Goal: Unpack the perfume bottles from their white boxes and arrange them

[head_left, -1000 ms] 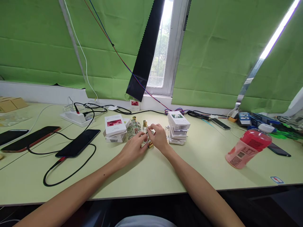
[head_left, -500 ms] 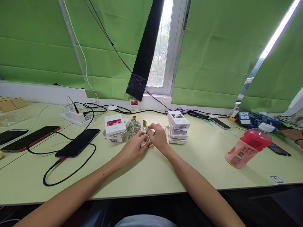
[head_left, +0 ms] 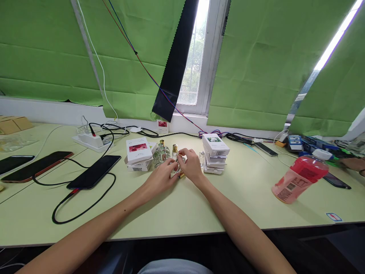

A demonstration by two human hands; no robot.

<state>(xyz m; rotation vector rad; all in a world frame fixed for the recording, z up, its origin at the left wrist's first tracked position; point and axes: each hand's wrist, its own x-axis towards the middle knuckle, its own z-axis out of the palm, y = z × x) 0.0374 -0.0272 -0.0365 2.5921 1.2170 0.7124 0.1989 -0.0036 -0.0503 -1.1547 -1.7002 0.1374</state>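
Note:
At the middle of the table, my left hand point(head_left: 162, 176) and my right hand point(head_left: 191, 164) meet with bent fingers closed around a small clear glass perfume bottle point(head_left: 176, 167), mostly hidden by them. A gold cap or collar point(head_left: 181, 175) shows just below my right fingers. Right behind the fingertips stands another perfume bottle with a gold top point(head_left: 175, 149). Several more glass bottles point(head_left: 161, 154) cluster to the left of it. Beyond my right hand is one more clear bottle point(head_left: 201, 158), beside a stack of white boxes point(head_left: 216, 152).
White boxes with a red flower picture point(head_left: 138, 150) lie left of the bottles. Phones point(head_left: 95, 172) with black cables and a power strip point(head_left: 89, 140) occupy the left side. A pink drink bottle point(head_left: 299, 177) stands at right, near another person's hand point(head_left: 353, 163).
Both hands keep nearly the same pose at the bottle. The whole view has shifted very slightly. The other person's hand at the far right has moved a little.

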